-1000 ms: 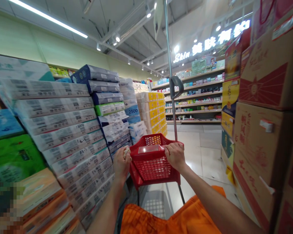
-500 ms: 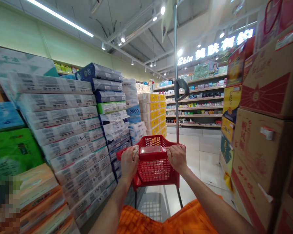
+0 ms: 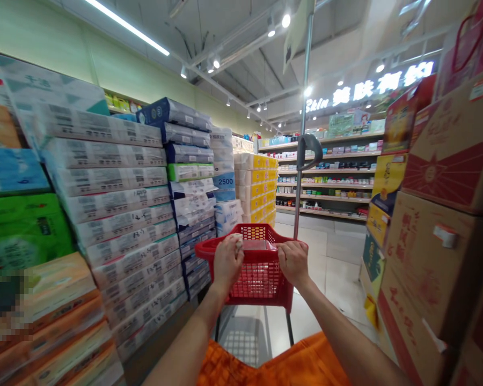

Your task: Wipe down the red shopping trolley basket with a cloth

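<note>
A red plastic shopping cart [image 3: 261, 279] stands right in front of me in a shop aisle. My left hand [image 3: 226, 262] is closed on the left side of the cart's handle, with a small pale crumpled thing [image 3: 237, 240] pinched in its fingers. On the right side of the same handle my right hand [image 3: 293, 261] is wrapped shut. A metal pole [image 3: 301, 134] rises from the cart's far right corner, with a grey hook part way up it.
Tall stacks of wrapped tissue packs [image 3: 121, 214] line the left of the aisle. Brown and red cardboard boxes [image 3: 443, 203] are piled on the right. Tiled floor [image 3: 338, 268] runs ahead to shelves of goods [image 3: 330, 182] under a lit sign.
The cart and both hands have moved forward along the aisle and drifted right in the picture. The tissue stacks on the left have slid past. Both grips are unchanged.
</note>
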Demonstrator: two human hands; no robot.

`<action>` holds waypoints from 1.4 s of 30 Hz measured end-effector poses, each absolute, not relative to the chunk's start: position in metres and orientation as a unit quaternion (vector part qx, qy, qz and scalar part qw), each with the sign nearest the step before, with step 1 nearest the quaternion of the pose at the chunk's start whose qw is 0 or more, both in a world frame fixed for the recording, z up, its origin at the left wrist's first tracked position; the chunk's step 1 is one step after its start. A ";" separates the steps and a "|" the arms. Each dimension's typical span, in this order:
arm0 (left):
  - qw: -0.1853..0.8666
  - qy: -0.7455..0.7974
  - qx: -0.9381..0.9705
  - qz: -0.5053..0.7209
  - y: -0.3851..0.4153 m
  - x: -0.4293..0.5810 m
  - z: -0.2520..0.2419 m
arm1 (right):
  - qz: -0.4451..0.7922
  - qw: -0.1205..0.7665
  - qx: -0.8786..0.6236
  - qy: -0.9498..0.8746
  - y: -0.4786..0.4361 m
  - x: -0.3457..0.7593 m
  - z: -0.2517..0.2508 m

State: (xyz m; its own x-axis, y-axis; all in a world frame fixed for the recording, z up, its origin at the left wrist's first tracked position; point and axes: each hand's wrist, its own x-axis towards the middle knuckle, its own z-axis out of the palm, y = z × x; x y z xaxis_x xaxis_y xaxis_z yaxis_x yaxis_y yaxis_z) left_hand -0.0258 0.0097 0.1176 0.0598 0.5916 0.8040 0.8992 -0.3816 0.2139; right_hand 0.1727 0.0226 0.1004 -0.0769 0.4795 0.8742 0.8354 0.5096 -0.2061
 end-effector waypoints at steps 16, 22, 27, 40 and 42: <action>0.168 -0.470 -0.775 -0.386 0.005 0.021 0.123 | -0.195 0.512 -0.430 -0.717 0.026 0.174 0.097; 0.201 -0.501 -0.739 -0.404 0.001 0.004 0.117 | -0.182 0.528 -0.387 -0.734 0.027 0.175 0.093; 0.214 -0.498 -0.739 -0.401 0.002 0.022 0.113 | -0.155 0.559 -0.383 -0.719 0.027 0.168 0.091; 0.209 -0.461 -0.779 -0.371 0.006 0.042 0.116 | -0.044 0.649 -0.452 -0.611 0.042 0.193 0.076; 0.211 -0.437 -0.797 -0.359 0.006 0.060 0.114 | -0.027 0.646 -0.445 -0.620 0.041 0.195 0.075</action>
